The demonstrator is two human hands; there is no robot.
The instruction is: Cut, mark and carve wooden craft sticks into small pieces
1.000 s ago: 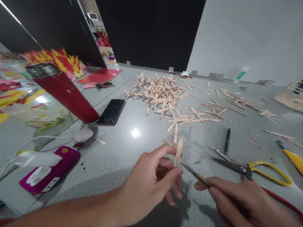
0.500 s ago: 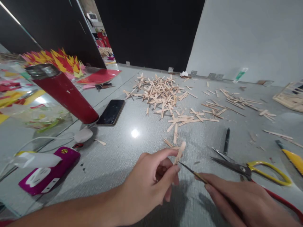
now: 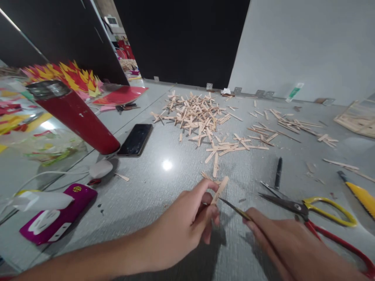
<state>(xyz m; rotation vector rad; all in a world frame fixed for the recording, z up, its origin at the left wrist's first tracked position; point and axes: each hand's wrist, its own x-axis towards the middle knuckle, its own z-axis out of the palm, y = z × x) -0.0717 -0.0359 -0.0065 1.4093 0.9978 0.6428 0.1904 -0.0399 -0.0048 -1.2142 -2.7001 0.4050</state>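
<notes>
My left hand pinches a short wooden craft stick between thumb and fingers, its rounded end angled up and away. A small dark outline marks the stick near the thumb. In my right hand is a slim pointed tool with a dark tip and brassy shank; its exact kind cannot be made out. The tip meets or nearly meets the stick's right edge beside the marking. Just beyond the left fingers, another stick lies on the grey tabletop.
Scissors with yellow and red handles lie beside my right hand, near a black pen and a yellow cutter. Craft sticks heap ahead. Leftward are a phone, a red flask and a purple power strip.
The view has shifted slightly. The stick has turned a little in my left fingers, showing more of its marked face, and the tool's tip has moved slightly up along its edge.
</notes>
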